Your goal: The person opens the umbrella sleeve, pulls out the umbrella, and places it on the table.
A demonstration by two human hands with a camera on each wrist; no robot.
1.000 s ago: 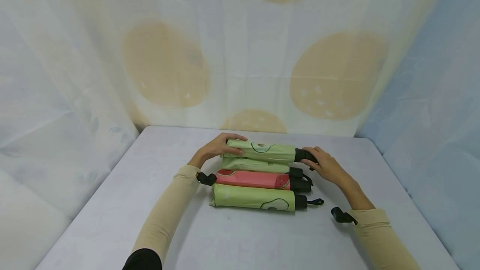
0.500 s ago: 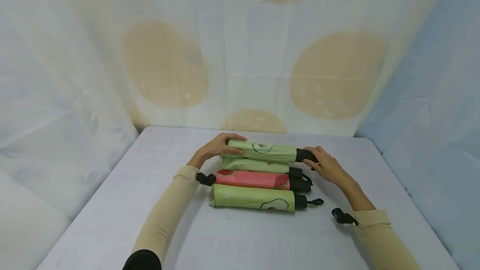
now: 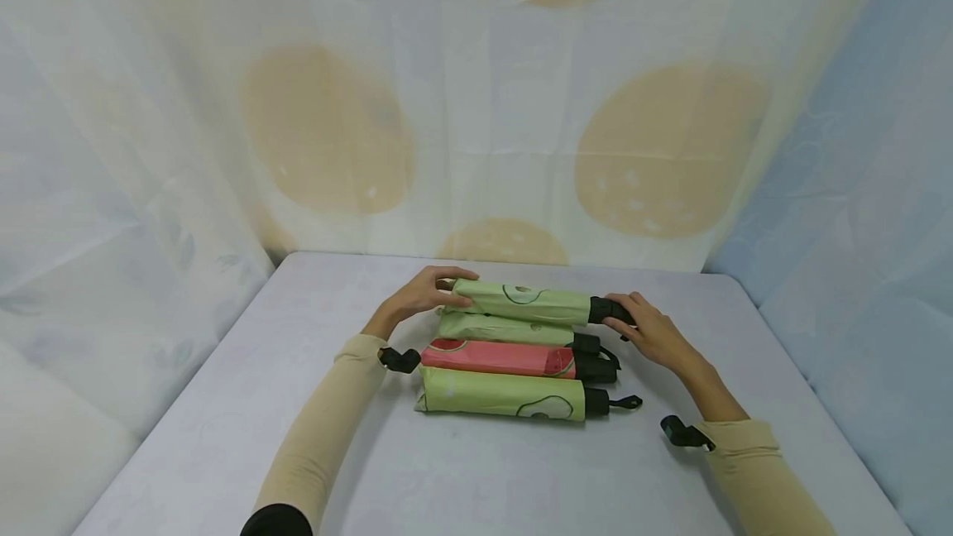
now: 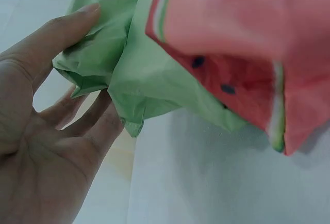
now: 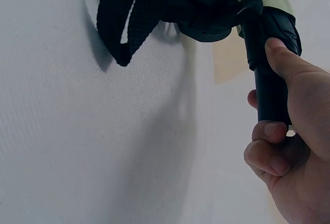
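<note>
Fingers of my right hand curl round the black handle of the top green umbrella, thumb on one side and fingertips wrapped under the other, as the right wrist view shows plainly. My left hand rests at the opposite, fabric end of the same umbrella, its fingers nearly straight and slightly apart, thumb laid along the folded cloth rather than clamped on it; the left wrist view shows an open palm with the green folds touching the fingertips.

Compared with half a second ago and a second ago, little has moved: the umbrella has crept slightly toward the far side of the table, and the left fingers have loosened from a curl over the tip to a flatter touch. I read that as the umbrella being settled into place on the stack, with the left hand easing off while the right keeps its hold on the handle.

That umbrella lies lengthwise on a second green umbrella, at the far side of the group. Just nearer to me lies the watermelon-print red umbrella, and nearest of all a third green one with an avocado print. All four lie parallel, handles to my right, touching or just beside each other.
</note>
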